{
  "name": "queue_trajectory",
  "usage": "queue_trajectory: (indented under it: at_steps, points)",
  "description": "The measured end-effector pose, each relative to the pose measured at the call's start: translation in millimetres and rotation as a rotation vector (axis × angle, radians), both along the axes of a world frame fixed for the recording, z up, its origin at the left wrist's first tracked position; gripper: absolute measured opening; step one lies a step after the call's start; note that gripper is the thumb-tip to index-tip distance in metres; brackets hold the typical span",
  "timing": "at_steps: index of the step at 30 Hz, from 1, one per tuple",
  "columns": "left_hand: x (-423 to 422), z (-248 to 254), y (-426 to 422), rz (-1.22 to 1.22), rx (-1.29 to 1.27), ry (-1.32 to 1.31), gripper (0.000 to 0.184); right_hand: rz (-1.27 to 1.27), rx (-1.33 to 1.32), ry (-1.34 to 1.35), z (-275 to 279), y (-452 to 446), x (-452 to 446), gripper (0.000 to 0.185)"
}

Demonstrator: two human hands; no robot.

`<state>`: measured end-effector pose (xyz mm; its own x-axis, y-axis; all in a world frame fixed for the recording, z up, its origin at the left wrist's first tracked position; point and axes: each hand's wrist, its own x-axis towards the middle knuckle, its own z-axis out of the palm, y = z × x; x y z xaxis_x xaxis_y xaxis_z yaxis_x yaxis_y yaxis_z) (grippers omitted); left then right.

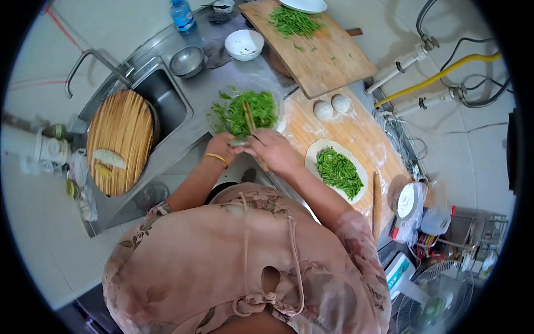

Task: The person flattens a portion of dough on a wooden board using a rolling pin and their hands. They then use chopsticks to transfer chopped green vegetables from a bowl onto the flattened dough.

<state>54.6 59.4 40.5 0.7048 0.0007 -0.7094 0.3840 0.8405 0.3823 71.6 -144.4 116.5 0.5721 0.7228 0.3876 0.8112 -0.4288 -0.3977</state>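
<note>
Chopped green vegetables point(236, 111) fill a clear bowl point(216, 123) near the counter's front edge. My left hand point(223, 147), with a yellow bangle at the wrist, is closed on the bowl's near rim. Chopsticks point(248, 116) reach down into the greens from my right hand point(272, 150), whose fingers are wrapped round them. To the right, on a floured wooden board point(384, 158), lies a flat dough sheet point(312, 151) with chopped greens point(339, 172) spread on it. Two dough balls point(332, 107) sit above the sheet.
A rolling pin point(376, 206) lies right of the dough. Behind stand a cutting board point(328, 61) with more greens, a white bowl point(245, 45) and a metal bowl point(187, 61). A round wooden lid point(122, 139) covers part of the sink point(164, 100) at left.
</note>
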Motion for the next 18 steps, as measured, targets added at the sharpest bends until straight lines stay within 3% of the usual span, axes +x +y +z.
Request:
queue_trajectory:
  at_steps: [3,6,9,12,18]
  points:
    - [34.6,-19.2,33.6,0.036,0.030,0.012,0.038,-0.183,-0.022,-0.310,-4.9,36.3,21.9,0.032]
    - [66.1,-24.8,54.7,0.137,0.140,0.167,0.039,-0.256,-0.048,-0.297,-2.7,35.5,16.7,0.035]
    - [87.8,-47.6,81.9,0.116,0.131,0.191,0.039,-0.314,0.011,0.119,-31.3,10.1,-11.4,0.032]
    - [102.1,-65.5,97.0,0.057,0.128,0.153,0.037,-0.563,0.052,0.337,-45.9,-31.5,-48.4,0.026]
    - [111.7,-78.0,105.9,-0.030,0.250,0.070,0.033,-1.084,0.172,0.515,-73.6,-93.2,-127.8,0.012]
